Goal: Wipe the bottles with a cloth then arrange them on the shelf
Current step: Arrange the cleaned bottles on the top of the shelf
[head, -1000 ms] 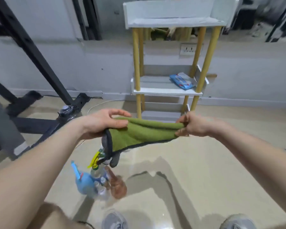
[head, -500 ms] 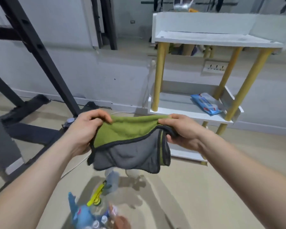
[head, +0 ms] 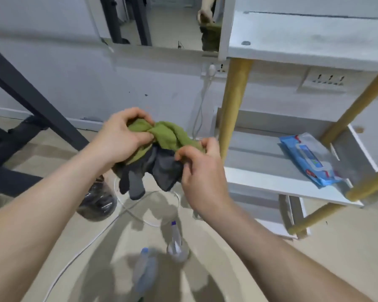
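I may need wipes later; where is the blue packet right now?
In the head view, the blue packet lies on the right, on the shelf's middle tier, toward its right end.

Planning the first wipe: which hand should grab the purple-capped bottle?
Likely the right hand: it pinches only an edge of the cloth, nearer the purple-capped bottle; the left hand grips its bulk.
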`<action>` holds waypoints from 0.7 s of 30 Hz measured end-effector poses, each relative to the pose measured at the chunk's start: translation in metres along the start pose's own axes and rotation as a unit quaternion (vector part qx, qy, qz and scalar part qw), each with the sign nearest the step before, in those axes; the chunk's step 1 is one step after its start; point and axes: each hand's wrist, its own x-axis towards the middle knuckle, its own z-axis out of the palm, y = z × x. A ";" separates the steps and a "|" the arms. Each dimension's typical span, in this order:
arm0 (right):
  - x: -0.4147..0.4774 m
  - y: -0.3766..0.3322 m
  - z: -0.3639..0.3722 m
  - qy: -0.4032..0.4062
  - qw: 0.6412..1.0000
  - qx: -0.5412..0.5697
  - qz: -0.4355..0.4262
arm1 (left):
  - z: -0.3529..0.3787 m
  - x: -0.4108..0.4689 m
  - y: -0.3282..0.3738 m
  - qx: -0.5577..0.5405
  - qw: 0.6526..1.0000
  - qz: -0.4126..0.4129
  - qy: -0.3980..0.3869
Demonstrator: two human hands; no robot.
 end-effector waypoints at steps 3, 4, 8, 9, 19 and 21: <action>0.040 -0.030 -0.015 0.040 0.972 -0.228 -0.045 | 0.005 0.029 0.016 -0.144 0.987 -0.066 -0.032; 0.055 -0.039 -0.023 0.043 0.961 -0.271 -0.036 | 0.009 0.035 0.021 -0.174 0.980 -0.087 -0.048; 0.094 -0.069 -0.038 -0.104 0.923 -0.359 0.086 | 0.029 0.052 0.049 -0.328 0.921 -0.178 -0.115; 0.099 -0.072 -0.036 -0.116 0.921 -0.354 0.111 | 0.034 0.055 0.052 -0.356 0.905 -0.194 -0.127; 0.032 -0.083 -0.061 -0.105 0.977 -0.146 0.113 | 0.074 0.087 0.071 -0.438 0.832 -0.249 -0.232; 0.015 -0.087 -0.071 -0.169 0.962 -0.127 0.172 | 0.067 0.098 0.082 -0.483 0.805 -0.258 -0.228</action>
